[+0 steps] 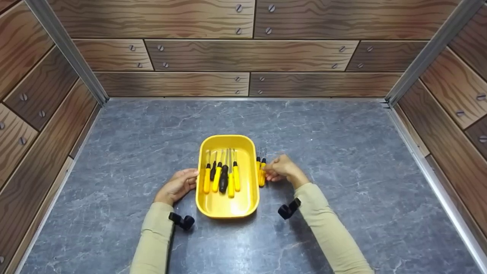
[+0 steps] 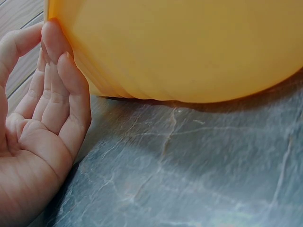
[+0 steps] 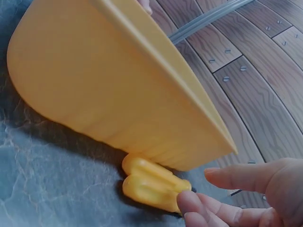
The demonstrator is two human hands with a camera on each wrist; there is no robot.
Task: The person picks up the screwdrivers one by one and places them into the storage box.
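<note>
A yellow tray (image 1: 228, 207) holds several screwdrivers, most with yellow handles (image 1: 231, 186) and others with black ones (image 1: 223, 180). My left hand (image 1: 179, 186) is at the tray's left side. Thumb and fingertips (image 2: 53, 38) meet at its rim, the fingers against the outer wall. Just right of the tray, two yellow-handled screwdrivers (image 3: 154, 187) lie side by side on the surface. My right hand (image 1: 283, 167) is beside them, its thumb (image 3: 227, 177) apart from the other fingers. Those fingertips overlap the handles in the right wrist view; contact is unclear.
Tray and screwdrivers rest on a grey marbled surface (image 1: 331, 144). Wood-patterned panels (image 1: 251, 55) enclose it at the back and both sides, with metal strips (image 1: 437, 182) along the edges. A black wrist camera (image 1: 182, 220) sits on each sleeve.
</note>
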